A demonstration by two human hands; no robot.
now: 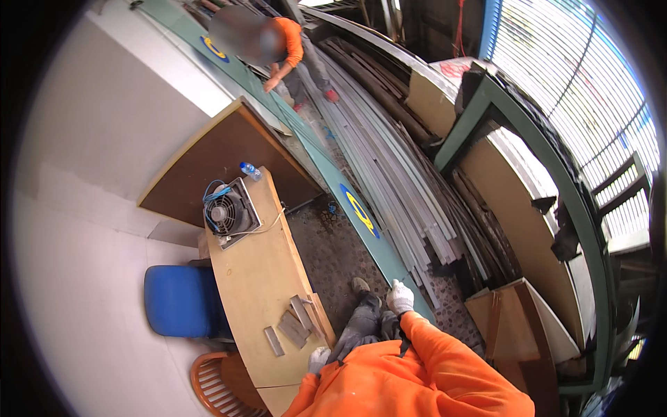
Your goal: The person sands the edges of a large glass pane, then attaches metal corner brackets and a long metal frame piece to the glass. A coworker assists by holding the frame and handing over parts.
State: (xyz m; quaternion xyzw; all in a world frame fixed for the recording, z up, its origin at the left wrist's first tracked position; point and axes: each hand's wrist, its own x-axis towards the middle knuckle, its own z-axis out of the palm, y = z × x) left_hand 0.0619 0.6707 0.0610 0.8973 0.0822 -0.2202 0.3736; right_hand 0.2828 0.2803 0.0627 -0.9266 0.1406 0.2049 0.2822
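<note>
A long green panel with blue and yellow emblems runs from the far left down to my right side. My right hand, in a white glove, is closed at the near end of this panel. Whatever its fingers hold is too small to make out. Low beside the wooden table is my left hand, also gloved; its fingers do not show clearly. Short grey strips and blocks lie on the table near that hand. At the panel's far part, a co-worker in orange bends over with hands low above it.
On the table stand a fan with blue cable and a plastic bottle. A blue chair and a wooden chair are to the left. Long metal profiles are stacked right of the panel, beside a green frame.
</note>
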